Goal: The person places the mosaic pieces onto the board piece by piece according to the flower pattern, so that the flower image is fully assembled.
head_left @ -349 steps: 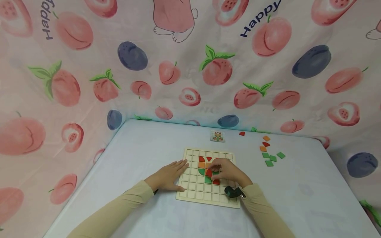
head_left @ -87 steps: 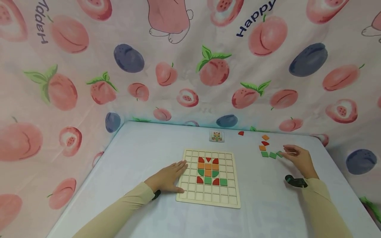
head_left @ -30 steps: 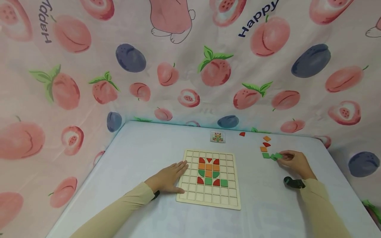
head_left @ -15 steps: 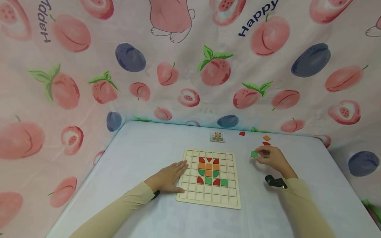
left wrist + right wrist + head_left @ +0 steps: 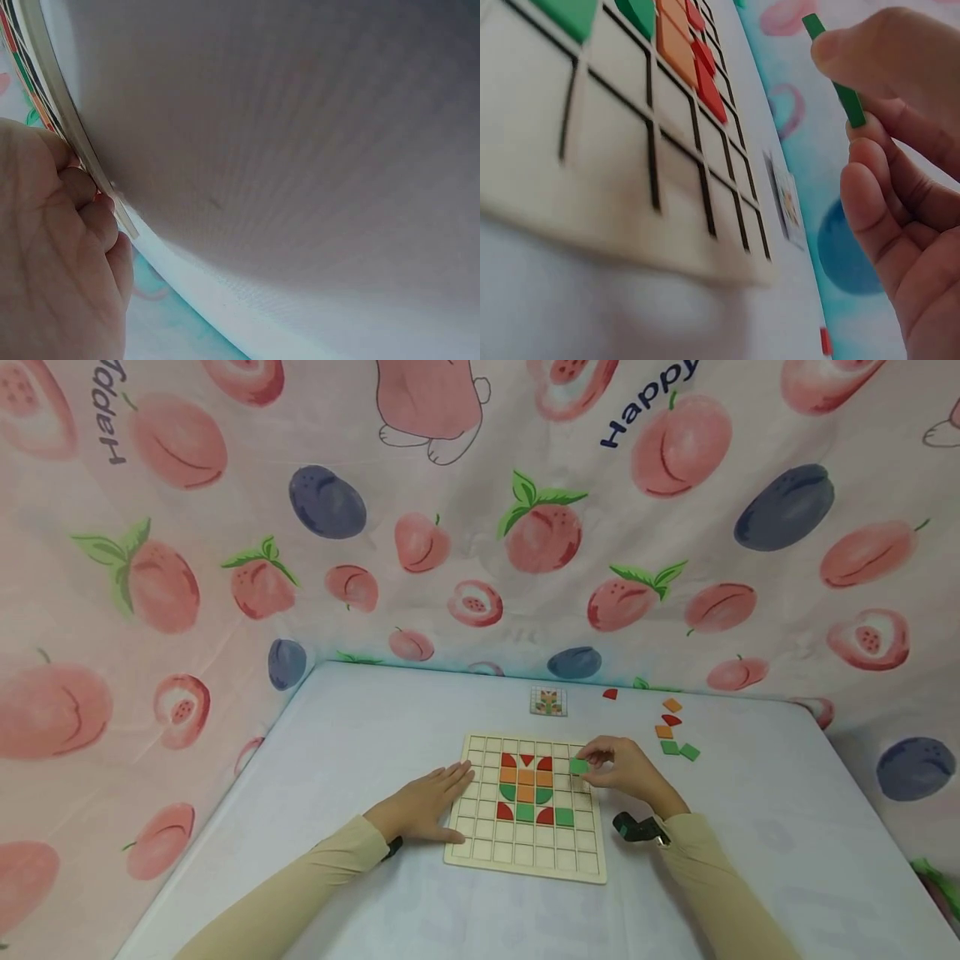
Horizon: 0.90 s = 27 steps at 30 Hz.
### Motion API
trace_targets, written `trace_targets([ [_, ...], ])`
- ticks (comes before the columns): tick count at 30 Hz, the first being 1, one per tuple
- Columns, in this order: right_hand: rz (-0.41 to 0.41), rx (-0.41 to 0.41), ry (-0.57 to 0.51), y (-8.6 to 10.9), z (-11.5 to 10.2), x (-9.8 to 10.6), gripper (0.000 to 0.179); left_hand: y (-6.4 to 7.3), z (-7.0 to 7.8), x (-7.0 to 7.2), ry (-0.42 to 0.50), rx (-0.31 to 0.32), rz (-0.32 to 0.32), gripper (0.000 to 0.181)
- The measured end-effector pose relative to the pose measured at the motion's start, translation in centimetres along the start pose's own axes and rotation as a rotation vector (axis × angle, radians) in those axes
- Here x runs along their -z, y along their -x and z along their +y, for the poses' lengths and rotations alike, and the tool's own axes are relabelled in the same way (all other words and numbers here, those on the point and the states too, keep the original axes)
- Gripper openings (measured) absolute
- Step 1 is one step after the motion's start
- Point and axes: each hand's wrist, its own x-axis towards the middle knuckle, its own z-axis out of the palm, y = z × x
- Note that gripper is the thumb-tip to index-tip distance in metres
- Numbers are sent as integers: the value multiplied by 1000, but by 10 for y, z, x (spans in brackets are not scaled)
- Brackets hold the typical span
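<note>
A pale wooden grid board (image 5: 480, 847) lies mid-table, with red, orange and green tiles set in its cells in a flower-like pattern. My left hand (image 5: 423, 806) lies flat with spread fingers, its fingertips on the board's left edge; in the left wrist view the fingers (image 5: 97, 214) touch that edge. Above the board's upper right part, my right hand (image 5: 626, 772) pinches a green square tile (image 5: 578, 767) between thumb and fingers. The right wrist view shows this green tile (image 5: 838, 75) edge-on, held apart from the board. A green square (image 5: 564, 817) sits right of the lower red tile.
Two loose green squares (image 5: 670, 747), orange squares (image 5: 663, 732) and a red quarter-round tile (image 5: 671, 720) lie to the right. Another red tile (image 5: 611, 694) is near the back edge. A small pattern card (image 5: 548, 702) lies behind the board. Fruit-printed cloth (image 5: 480, 527) hangs beyond the table.
My right hand has picked up a green square from the loose tiles and carried it left over the board. Earlier, red tiles and a green square were added to the board. The left hand stays.
</note>
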Motion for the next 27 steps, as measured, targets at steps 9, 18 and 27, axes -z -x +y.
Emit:
trace_targets([
  [9,-88,63,-107,-9,-24,-34,22,1,1,2,18,-1,2,102],
  [18,-178,77,-131,-23,-37,-72,23,2,0,5,27,-10,4,101],
  [27,-205,56,-139,-32,-52,-94,20,3,1,6,32,0,-10,102],
])
